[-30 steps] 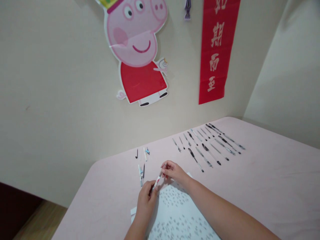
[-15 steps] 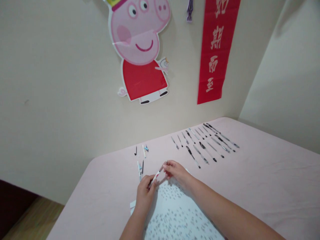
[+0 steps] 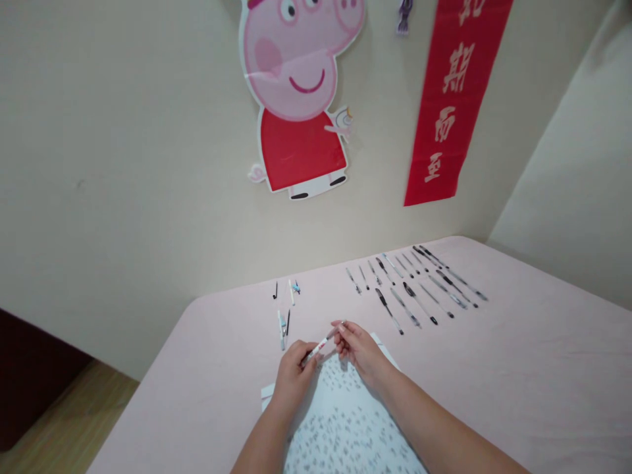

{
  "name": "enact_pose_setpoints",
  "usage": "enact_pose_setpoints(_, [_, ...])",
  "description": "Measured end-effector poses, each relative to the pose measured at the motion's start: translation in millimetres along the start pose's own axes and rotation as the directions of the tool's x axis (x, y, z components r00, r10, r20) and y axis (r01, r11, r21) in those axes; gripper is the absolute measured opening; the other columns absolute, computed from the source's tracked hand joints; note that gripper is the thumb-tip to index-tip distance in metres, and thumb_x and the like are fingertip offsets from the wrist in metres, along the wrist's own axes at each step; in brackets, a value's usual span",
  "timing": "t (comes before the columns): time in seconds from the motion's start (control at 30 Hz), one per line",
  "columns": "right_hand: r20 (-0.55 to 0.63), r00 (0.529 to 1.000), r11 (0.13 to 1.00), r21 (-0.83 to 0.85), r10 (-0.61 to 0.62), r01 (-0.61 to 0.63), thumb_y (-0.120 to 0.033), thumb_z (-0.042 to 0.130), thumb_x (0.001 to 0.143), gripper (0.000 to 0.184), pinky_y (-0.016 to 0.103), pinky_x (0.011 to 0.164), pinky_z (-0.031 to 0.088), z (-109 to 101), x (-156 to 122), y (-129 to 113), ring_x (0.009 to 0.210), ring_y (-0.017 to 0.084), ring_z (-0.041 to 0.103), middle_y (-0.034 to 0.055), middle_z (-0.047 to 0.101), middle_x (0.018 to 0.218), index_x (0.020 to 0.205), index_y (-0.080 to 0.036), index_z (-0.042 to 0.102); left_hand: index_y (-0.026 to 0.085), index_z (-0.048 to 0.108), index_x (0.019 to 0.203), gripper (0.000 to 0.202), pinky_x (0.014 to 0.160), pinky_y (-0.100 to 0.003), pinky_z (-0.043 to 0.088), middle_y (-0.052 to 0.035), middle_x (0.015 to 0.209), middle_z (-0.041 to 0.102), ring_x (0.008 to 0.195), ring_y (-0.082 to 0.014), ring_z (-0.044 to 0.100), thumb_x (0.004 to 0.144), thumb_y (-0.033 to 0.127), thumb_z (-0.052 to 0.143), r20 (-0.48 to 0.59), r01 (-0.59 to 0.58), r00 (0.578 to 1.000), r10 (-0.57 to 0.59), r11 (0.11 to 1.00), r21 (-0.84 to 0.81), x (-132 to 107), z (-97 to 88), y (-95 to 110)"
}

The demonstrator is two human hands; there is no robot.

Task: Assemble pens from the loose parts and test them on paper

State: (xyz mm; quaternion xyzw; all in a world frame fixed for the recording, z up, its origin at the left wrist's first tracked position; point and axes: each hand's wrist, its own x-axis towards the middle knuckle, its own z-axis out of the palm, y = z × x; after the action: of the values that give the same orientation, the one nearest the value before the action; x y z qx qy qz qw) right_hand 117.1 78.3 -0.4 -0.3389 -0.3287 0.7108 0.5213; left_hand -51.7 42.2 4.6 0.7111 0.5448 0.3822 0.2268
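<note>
My left hand (image 3: 292,372) and my right hand (image 3: 359,346) together hold a slim white pen with red marking (image 3: 321,343), one hand pinching each end, just above a white sheet covered in small dark marks (image 3: 345,428). The pen slants up to the right. Both hands have their fingers closed on it. The sheet lies on a pink table (image 3: 518,368) directly in front of me.
A row of several dark and clear pens (image 3: 415,283) lies at the back right of the table. A few small pen parts (image 3: 285,309) lie beyond my left hand. A cartoon pig cutout (image 3: 301,99) and a red banner (image 3: 454,99) hang on the wall.
The camera has shifted slightly left and down. My hands keep hold of the pen, which has hardly moved over the sheet.
</note>
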Motion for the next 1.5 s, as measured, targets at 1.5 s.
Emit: enact_pose_setpoints(1.5, [-0.056, 0.998, 0.999, -0.028, -0.019, 0.018, -0.048, 0.078, 0.059, 0.037, 0.019, 0.044, 0.035, -0.5, -1.7, -5.1, 0.048, 0.006, 0.045, -0.0013, 0.057, 0.06, 0.074, -0.015, 0.07, 0.019, 0.071, 0.085, 0.016, 0.064, -0.028, 0.045, -0.0056, 0.076, 0.067, 0.072, -0.0181, 0.061, 0.077, 0.021, 0.057, -0.08, 0.004, 0.997, -0.007, 0.999, -0.036, -1.1, -0.6, -2.2])
